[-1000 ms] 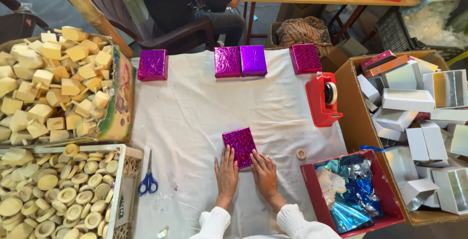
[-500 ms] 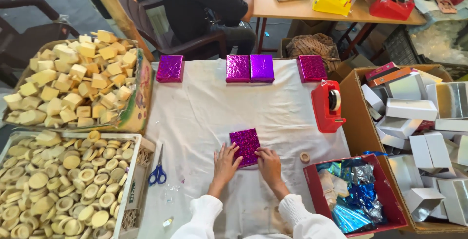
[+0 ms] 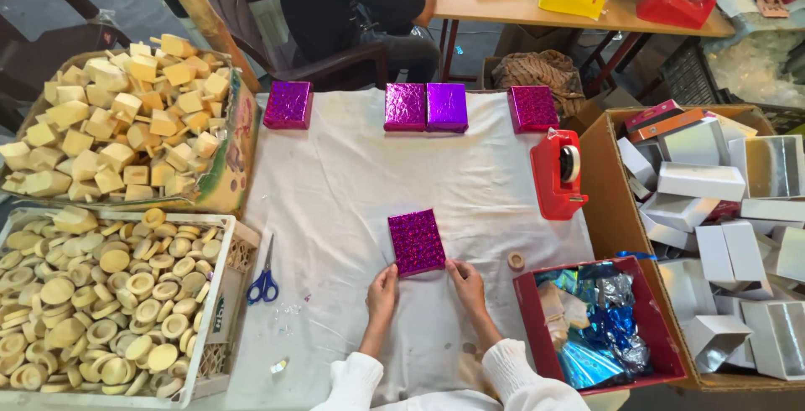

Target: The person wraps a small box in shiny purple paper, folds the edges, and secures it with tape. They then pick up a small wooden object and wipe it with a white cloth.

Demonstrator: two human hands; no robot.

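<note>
A small box wrapped in shiny purple foil (image 3: 416, 241) lies on the white cloth (image 3: 335, 184) in front of me. My left hand (image 3: 382, 289) touches its near left corner with the fingertips. My right hand (image 3: 467, 285) touches its near right corner in the same way. Both hands rest on the cloth with fingers together, pinching the box's near edge. Several more purple wrapped boxes (image 3: 426, 106) stand in a row at the far edge of the cloth.
Blue-handled scissors (image 3: 263, 277) lie left of my hands. A red tape dispenser (image 3: 558, 173) and a small tape roll (image 3: 516, 260) are on the right. A red box of foil (image 3: 597, 327), a carton of white boxes (image 3: 713, 210), crates of wooden pieces (image 3: 109, 293), and a seated person (image 3: 352, 0) surround the table.
My hands have slid back from the top of the wrapped box to its near corners. The box has turned a little and sits slightly farther from me.
</note>
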